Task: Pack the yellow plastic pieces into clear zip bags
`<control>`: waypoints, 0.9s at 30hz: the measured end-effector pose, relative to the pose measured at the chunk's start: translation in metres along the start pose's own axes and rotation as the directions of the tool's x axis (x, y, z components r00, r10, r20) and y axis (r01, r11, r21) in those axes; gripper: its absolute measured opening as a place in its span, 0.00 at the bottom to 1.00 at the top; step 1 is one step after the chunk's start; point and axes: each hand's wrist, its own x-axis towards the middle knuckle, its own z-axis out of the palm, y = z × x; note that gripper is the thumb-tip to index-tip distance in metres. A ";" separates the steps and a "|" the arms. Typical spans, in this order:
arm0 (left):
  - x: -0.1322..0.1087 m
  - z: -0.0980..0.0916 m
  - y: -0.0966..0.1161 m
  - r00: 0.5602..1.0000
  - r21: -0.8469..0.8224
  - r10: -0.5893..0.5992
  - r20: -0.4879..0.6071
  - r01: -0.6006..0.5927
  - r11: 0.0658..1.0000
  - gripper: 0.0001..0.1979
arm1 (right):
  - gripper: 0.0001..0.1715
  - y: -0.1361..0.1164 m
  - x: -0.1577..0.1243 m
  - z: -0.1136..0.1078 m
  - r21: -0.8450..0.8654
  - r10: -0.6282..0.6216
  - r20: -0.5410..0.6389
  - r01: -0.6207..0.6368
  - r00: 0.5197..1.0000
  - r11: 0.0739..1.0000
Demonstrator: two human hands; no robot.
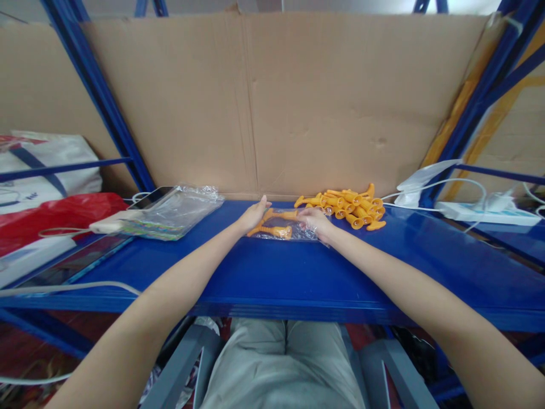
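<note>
A clear plastic bag lies low over the blue shelf, stretched between my two hands. At least two orange plastic pieces with flared, cup-like ends show in it, towards its left side. My left hand is closed on the bag's left edge, its thumb pointing up. Gathered plastic is pinched in the fingers of my right hand at the other end, beside the end of an upper orange piece. Just beyond that hand lies a pile of similar orange pieces, each curved and hollow at one end.
A stack of clear flat bags and a tablet-like device lie left on the blue shelf. Red plastic and a white cable are further left. A white power strip stands right. Cardboard closes the back.
</note>
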 end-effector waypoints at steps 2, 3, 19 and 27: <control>-0.001 0.000 0.001 0.999 0.039 -0.035 -0.025 0.036 0.999 0.39 | 0.08 -0.005 -0.005 -0.002 -0.006 0.026 0.131 -0.025 0.991 1.000; -0.002 0.000 0.001 0.998 0.055 -0.051 -0.025 0.052 0.997 0.39 | 0.07 -0.007 -0.007 -0.002 -0.008 0.038 0.209 -0.037 0.977 0.999; -0.008 0.010 0.008 0.998 0.230 0.066 -0.008 -0.062 0.971 0.40 | 0.10 -0.019 -0.023 0.004 -0.022 0.072 0.405 -0.069 0.911 0.997; -0.010 0.014 0.008 0.987 0.326 0.107 0.119 -0.141 0.935 0.36 | 0.06 -0.019 -0.014 0.004 -0.116 0.108 -0.034 -0.111 0.994 0.987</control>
